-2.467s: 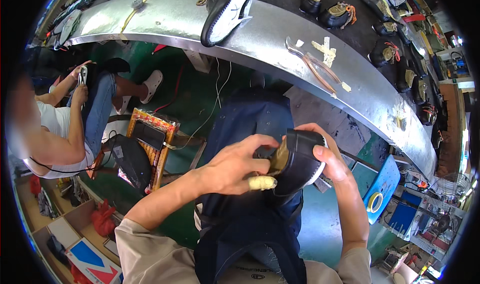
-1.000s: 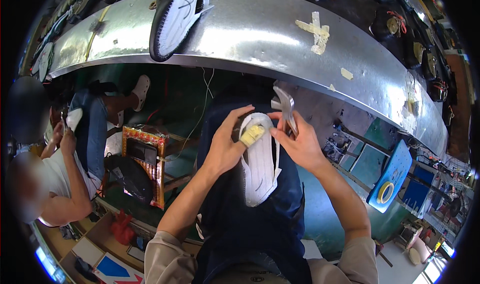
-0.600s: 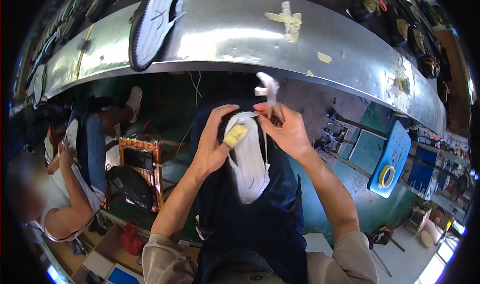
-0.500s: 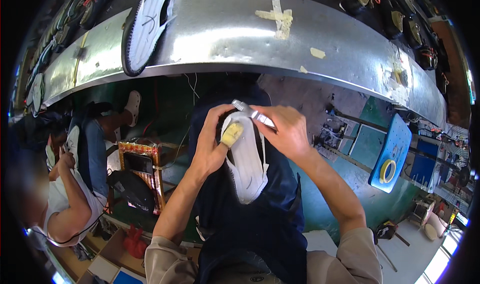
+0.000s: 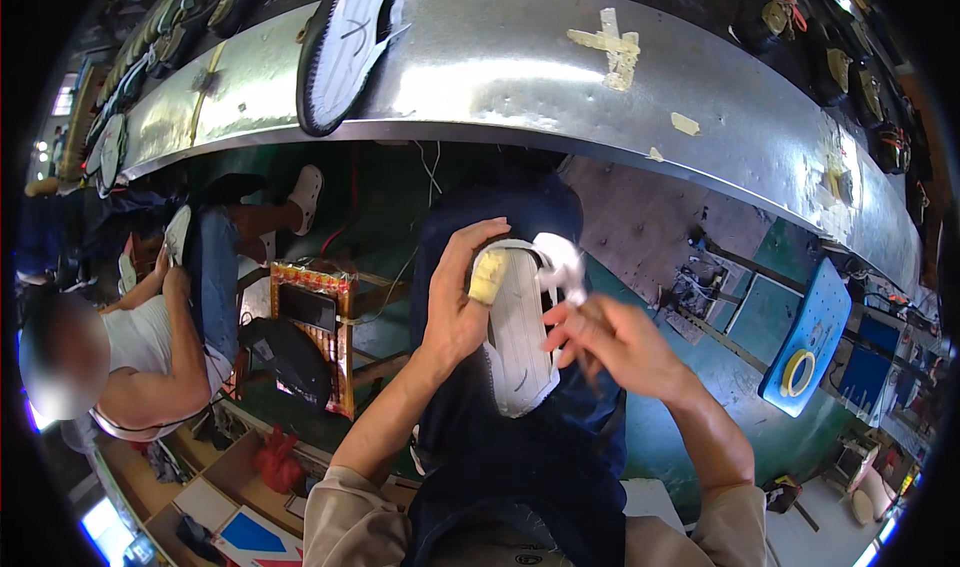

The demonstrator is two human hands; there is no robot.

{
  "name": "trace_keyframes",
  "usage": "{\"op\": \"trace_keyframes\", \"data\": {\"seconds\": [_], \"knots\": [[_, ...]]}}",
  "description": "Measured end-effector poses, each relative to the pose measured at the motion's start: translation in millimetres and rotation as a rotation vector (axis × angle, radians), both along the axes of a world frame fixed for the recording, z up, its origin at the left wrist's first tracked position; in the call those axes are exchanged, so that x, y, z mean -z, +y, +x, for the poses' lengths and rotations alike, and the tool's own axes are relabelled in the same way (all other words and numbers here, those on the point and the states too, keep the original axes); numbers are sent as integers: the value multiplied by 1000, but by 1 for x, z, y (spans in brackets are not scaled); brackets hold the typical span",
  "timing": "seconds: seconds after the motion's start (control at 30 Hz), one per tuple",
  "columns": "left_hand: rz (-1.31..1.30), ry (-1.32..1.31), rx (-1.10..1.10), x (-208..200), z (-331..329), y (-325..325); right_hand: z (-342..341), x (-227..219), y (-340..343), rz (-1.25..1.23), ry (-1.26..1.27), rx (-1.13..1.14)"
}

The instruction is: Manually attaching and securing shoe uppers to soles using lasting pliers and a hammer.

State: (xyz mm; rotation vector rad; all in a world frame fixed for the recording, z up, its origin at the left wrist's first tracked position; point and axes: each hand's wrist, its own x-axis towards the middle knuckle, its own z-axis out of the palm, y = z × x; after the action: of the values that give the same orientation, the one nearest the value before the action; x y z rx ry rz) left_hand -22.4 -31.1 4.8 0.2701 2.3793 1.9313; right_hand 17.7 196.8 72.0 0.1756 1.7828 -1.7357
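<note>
A shoe upper (image 5: pixel 522 332) lies sole side up over my lap, its white insole facing me. My left hand (image 5: pixel 460 307) grips it by the toe end from the left, the thumb wrapped in yellow tape pressing on the insole. My right hand (image 5: pixel 620 342) is closed round the handle of metal lasting pincers (image 5: pixel 562 259), smeared by motion, whose bright head is at the right edge of the toe. Whether the head touches the upper I cannot tell.
Across the front runs a metal bench (image 5: pixel 480 77), bearing another shoe upper (image 5: pixel 350 52). More dark shoes (image 5: pixel 780 17) stand behind it. A blue board (image 5: pixel 815 332) holds a roll of tape (image 5: pixel 798 373) at right. A co-worker (image 5: pixel 150 342) sits at left holding a shoe.
My right hand has moved down and to the right, and the pincers have turned from lying across the toe to beside its right edge. The whole view has shifted right.
</note>
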Motion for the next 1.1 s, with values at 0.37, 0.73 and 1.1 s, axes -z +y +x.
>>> {"op": "trace_keyframes", "data": {"seconds": [0.37,0.73,1.1], "knots": [[64,22,103,-4,3,-3,24,25,-14,495,433,-170],[106,-61,20,5,6,11,28,4,-18,611,480,-223],[27,-57,69,12,12,8,2,9,-31,704,738,-65]]}}
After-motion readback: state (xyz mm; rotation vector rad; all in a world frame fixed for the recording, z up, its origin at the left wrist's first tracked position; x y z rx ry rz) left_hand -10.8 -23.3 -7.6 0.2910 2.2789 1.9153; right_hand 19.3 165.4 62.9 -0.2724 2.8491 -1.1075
